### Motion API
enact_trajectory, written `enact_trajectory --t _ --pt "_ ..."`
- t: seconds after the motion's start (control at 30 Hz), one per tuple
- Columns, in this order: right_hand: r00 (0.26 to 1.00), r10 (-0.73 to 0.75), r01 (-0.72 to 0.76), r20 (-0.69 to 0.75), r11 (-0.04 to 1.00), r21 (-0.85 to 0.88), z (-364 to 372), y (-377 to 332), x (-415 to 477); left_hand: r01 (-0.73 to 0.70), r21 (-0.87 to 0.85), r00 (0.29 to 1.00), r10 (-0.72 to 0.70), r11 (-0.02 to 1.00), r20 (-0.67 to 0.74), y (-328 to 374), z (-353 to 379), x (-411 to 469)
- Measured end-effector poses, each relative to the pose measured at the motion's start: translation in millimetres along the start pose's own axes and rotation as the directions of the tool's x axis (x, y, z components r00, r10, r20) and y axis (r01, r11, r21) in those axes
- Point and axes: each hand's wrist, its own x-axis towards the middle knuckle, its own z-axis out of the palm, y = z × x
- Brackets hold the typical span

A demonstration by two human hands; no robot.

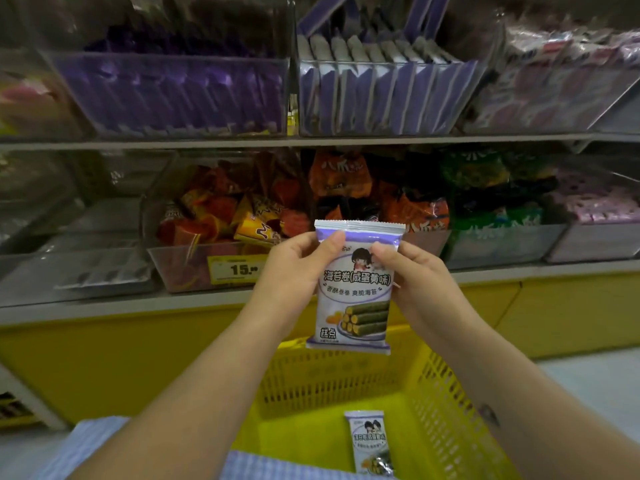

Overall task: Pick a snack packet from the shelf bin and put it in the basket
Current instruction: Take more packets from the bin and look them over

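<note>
Holding the snack packet (356, 289) upright at the middle of the frame, the left hand (294, 268) pinched its upper left edge with the thumb on the front. The right hand (415, 271) gripped its right edge, thumb likewise on the face. The packet hung above the yellow slatted basket (450, 410) at the lower centre. A second packet of the same design (369, 441) lay flat on the basket floor.

In the upper centre a clear bin (381, 95) held a row of matching lavender packets standing on edge. The clear bin to its left (180, 95) was filled with darker purple packets, blurred. On the lower shelf, a clear bin left of centre (214, 233) held orange and red cone-shaped snacks, with a yellow price tag (239, 270) on its front reading "15.". To the right lay orange packets (346, 178) and green packets (485, 202).

The held packet's face read "海苔卷(咸蛋黄味)", beneath it "香酥卷卷 爽脆海苔", and "糕点" at the lower left beside pictured green rolls.
</note>
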Motion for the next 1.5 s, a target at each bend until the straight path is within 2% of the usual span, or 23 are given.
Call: enact_trajectory --t 0.17,0.27,0.53,0.67,0.73,0.8,0.9,0.97,1.07,1.2,1.5 --pt "0.990 0.136 -0.140 0.039 0.977 0.163 2 7 16 0.104 -0.063 0.995 -0.104 0.993 0.001 -8 -6 12" --pt "0.981 0.193 -0.187 -0.012 0.964 0.186 0 16 22 0.125 -0.042 0.992 -0.125 0.991 -0.008 -14 -9 19" --pt "0.985 0.158 -0.152 -0.070 0.985 0.081 -11 28 33 0.173 -0.011 0.985 -0.173 0.985 0.023 -23 -13 33" --pt "0.988 0.122 -0.119 -0.091 0.992 0.041 -15 27 35 0.142 -0.020 0.989 -0.141 0.990 0.053 -25 -10 35" --pt "0.995 0.086 -0.085 -0.050 0.996 0.011 -17 26 34 0.118 -0.022 0.992 -0.117 0.993 0.044 -26 -9 35" --pt "0.994 0.087 -0.085 0.061 0.996 -0.029 -20 23 32 0.099 -0.047 0.995 -0.098 0.994 0.026 -24 -9 36" --pt "0.929 0.240 -0.213 0.281 0.969 -0.125 -27 18 25 0.084 -0.111 0.996 -0.085 0.990 -0.001 -20 -12 38" --pt "0.873 0.345 -0.305 0.346 0.938 -0.165 -30 16 21 0.107 -0.152 0.994 -0.109 0.983 -0.003 -18 -15 38" --pt "0.867 0.383 -0.367 0.319 0.924 -0.112 -32 17 19 0.203 -0.133 0.978 -0.194 0.970 0.083 -15 -20 38" --pt "0.892 0.338 -0.374 0.302 0.925 0.070 -29 14 23 0.360 -0.025 0.893 -0.336 0.933 0.300 -16 -24 32" --pt "0.923 0.281 -0.335 0.262 0.923 0.189 -27 7 28 0.290 -0.038 0.854 -0.241 0.956 0.462 -19 -31 32"
